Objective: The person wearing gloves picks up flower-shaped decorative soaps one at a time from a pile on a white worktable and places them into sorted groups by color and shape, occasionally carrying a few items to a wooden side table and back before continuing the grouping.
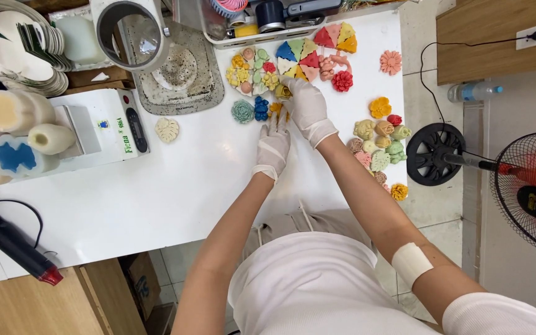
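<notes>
Landmark is the white tabletop (175, 186), read left to right. At its left edge, four pale cylinder moulds (13, 133) with cream, blue and pink fills (one cut off by the frame), beside one white digital scale (103, 127). Further in lies one cream leaf-shaped wax piece (167, 129), then one grey-green succulent piece (242, 111) and one blue flower piece (261, 108).

Two white-gloved hands meet near the table's middle back. The left hand (273, 146) lies flat, fingers stretched toward small yellow wax pieces (278, 109) that the gloves mostly hide; no clear grasp. The right hand (305, 105) curls over a yellow flower piece (283, 92), fingertips pinching it, just below the round cluster of small flowers (254, 70).

Right of that: a fan of coloured wedge pieces (299, 59) (count unclear), one red flower (342, 80), one orange flower (379, 107), and a clump of pastel pieces (379, 146) at the right edge.
</notes>
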